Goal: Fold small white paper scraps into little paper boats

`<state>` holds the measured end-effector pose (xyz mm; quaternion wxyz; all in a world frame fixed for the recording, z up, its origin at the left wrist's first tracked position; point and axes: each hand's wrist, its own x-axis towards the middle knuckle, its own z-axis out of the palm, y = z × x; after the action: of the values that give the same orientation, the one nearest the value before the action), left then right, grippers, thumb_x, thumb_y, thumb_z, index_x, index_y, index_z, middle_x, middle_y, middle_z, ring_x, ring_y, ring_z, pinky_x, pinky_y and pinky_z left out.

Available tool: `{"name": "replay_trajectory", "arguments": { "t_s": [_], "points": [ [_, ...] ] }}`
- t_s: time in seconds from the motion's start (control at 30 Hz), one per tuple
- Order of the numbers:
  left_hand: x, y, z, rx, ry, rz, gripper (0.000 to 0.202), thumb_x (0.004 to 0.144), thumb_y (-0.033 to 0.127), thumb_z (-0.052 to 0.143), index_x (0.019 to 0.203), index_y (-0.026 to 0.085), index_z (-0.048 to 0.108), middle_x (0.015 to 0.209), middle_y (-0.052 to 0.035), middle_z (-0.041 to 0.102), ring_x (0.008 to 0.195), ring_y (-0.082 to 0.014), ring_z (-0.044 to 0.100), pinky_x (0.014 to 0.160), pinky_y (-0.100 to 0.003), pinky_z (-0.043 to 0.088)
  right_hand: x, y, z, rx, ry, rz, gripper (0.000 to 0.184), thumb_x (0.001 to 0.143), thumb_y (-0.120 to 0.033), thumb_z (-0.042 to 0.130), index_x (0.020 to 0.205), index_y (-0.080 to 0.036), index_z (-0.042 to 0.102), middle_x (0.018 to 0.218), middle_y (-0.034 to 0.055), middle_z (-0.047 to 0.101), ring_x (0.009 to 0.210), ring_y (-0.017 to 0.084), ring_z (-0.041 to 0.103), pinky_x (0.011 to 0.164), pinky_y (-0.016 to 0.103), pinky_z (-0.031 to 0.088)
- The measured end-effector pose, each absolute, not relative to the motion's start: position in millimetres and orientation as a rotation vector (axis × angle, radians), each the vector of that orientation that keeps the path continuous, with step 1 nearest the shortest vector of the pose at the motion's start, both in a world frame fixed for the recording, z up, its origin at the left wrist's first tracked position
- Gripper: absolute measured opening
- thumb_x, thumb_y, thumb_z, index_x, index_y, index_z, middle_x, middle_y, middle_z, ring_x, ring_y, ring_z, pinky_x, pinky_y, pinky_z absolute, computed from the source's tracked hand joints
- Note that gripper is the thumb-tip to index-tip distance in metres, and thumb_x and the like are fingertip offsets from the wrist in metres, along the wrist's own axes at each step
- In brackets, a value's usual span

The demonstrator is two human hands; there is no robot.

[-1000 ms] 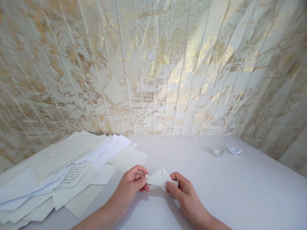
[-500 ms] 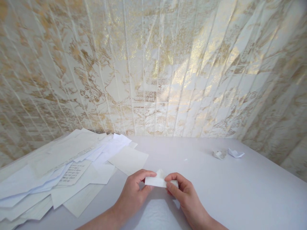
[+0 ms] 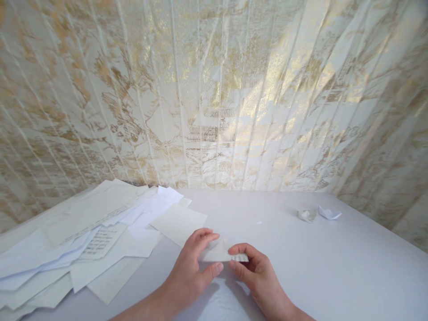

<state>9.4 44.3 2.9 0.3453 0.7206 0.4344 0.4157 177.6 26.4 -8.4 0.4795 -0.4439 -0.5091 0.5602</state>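
A white and gold backdrop (image 3: 217, 98) stands behind a pale desk (image 3: 351, 267). In the near middle, a small folded white paper (image 3: 216, 254) is between two hands. The right hand (image 3: 256, 269) pinches its right end, where some dark print shows. The left hand (image 3: 191, 269) is spread, thumb and fingers wide apart around the left end. A big messy pile of papers (image 3: 96, 209) lies on the left. On the far right, a little grayish paper shape (image 3: 306, 216) sits just beside a little white paper shape (image 3: 330, 214)
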Motion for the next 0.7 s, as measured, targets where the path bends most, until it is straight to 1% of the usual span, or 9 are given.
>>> {"name": "replay_trajectory", "arguments": {
  "t_s": [0.07, 0.13, 0.27, 0.37, 0.47, 0.53, 0.57, 0.63, 0.7],
  "points": [
    [8, 47, 7, 1.921, 1.103, 1.02, 0.051, 0.064, 0.024, 0.063, 0.114, 0.022, 0.054, 0.121, -0.009, 0.047, 0.112, -0.0266, 0.041, 0.096, -0.037, 0.029, 177, 26, -10, -1.08, -1.305, 1.372, 0.033, 0.067, -0.041, 0.064, 0.081, -0.014, 0.051, 0.053, -0.006, 0.044, 0.047, 0.005, 0.034, 0.044, 0.018, 0.025],
    [8, 49, 12, 1.887, 1.049, 0.896, 0.054, 0.063, 0.024, 0.063, 0.116, 0.023, 0.052, 0.117, -0.0085, 0.051, 0.105, -0.0255, 0.046, 0.092, -0.036, 0.033, 178, 25, -11, -1.08, -1.379, 1.342, 0.03, 0.069, -0.039, 0.063, 0.08, -0.014, 0.052, 0.054, -0.006, 0.043, 0.046, 0.005, 0.032, 0.043, 0.018, 0.024],
    [11, 53, 20, 1.522, 1.043, 0.807, 0.04, 0.067, 0.026, 0.06, 0.105, 0.017, 0.059, 0.088, -0.0044, 0.059, 0.081, -0.0177, 0.052, 0.075, -0.029, 0.038, 179, 23, -10, -1.075, -1.502, 1.254, 0.022, 0.071, -0.034, 0.061, 0.076, -0.015, 0.053, 0.054, -0.0068, 0.038, 0.046, 0.005, 0.03, 0.042, 0.018, 0.023],
    [15, 52, 22, 1.28, 1.079, 0.843, 0.03, 0.064, 0.022, 0.059, 0.093, 0.015, 0.062, 0.065, 0.003, 0.051, 0.061, -0.011, 0.047, 0.061, -0.023, 0.035, 179, 21, -6, -1.041, -1.483, 1.296, 0.022, 0.071, -0.035, 0.062, 0.076, -0.015, 0.053, 0.054, -0.0063, 0.039, 0.049, 0.007, 0.034, 0.044, 0.019, 0.027],
    [17, 48, 19, 1.163, 1.061, 0.817, 0.02, 0.061, 0.018, 0.059, 0.08, 0.013, 0.062, 0.057, 0.0045, 0.048, 0.052, -0.008, 0.041, 0.051, -0.021, 0.028, 178, 20, -5, -0.918, -1.329, 1.397, 0.034, 0.069, -0.037, 0.065, 0.093, -0.019, 0.049, 0.067, -0.0019, 0.051, 0.06, 0.011, 0.045, 0.054, 0.022, 0.037],
    [19, 45, 16, 1.092, 1.038, 0.806, 0.013, 0.061, 0.019, 0.059, 0.072, 0.012, 0.06, 0.052, 0.0048, 0.046, 0.047, -0.0064, 0.038, 0.045, -0.019, 0.023, 177, 21, -5, -0.825, -1.223, 1.443, 0.047, 0.066, -0.036, 0.068, 0.104, -0.022, 0.043, 0.074, -0.0002, 0.055, 0.067, 0.014, 0.05, 0.062, 0.026, 0.04],
    [19, 44, 14, 1.054, 1.027, 0.808, 0.011, 0.061, 0.02, 0.06, 0.069, 0.012, 0.058, 0.049, 0.0051, 0.046, 0.044, -0.0057, 0.036, 0.043, -0.019, 0.02, 177, 22, -5, -0.79, -1.195, 1.457, 0.048, 0.066, -0.035, 0.069, 0.105, -0.022, 0.043, 0.075, -0.0002, 0.056, 0.068, 0.014, 0.051, 0.064, 0.028, 0.04],
    [21, 41, 12, 0.977, 0.996, 0.821, 0.012, 0.06, 0.021, 0.061, 0.066, 0.012, 0.056, 0.045, 0.0059, 0.044, 0.041, -0.0047, 0.034, 0.041, -0.019, 0.017, 177, 24, -4, -0.746, -1.193, 1.489, 0.039, 0.065, -0.035, 0.07, 0.095, -0.019, 0.05, 0.071, -0.0002, 0.055, 0.067, 0.015, 0.052, 0.065, 0.028, 0.039],
    [23, 40, 10, 0.92, 0.964, 0.831, 0.015, 0.06, 0.023, 0.063, 0.066, 0.012, 0.055, 0.044, 0.006, 0.044, 0.04, -0.0041, 0.034, 0.04, -0.019, 0.017, 177, 25, -3, -0.726, -1.224, 1.526, 0.03, 0.065, -0.038, 0.069, 0.078, -0.015, 0.055, 0.064, 0.0003, 0.055, 0.064, 0.015, 0.052, 0.062, 0.028, 0.038]
  ]
}}
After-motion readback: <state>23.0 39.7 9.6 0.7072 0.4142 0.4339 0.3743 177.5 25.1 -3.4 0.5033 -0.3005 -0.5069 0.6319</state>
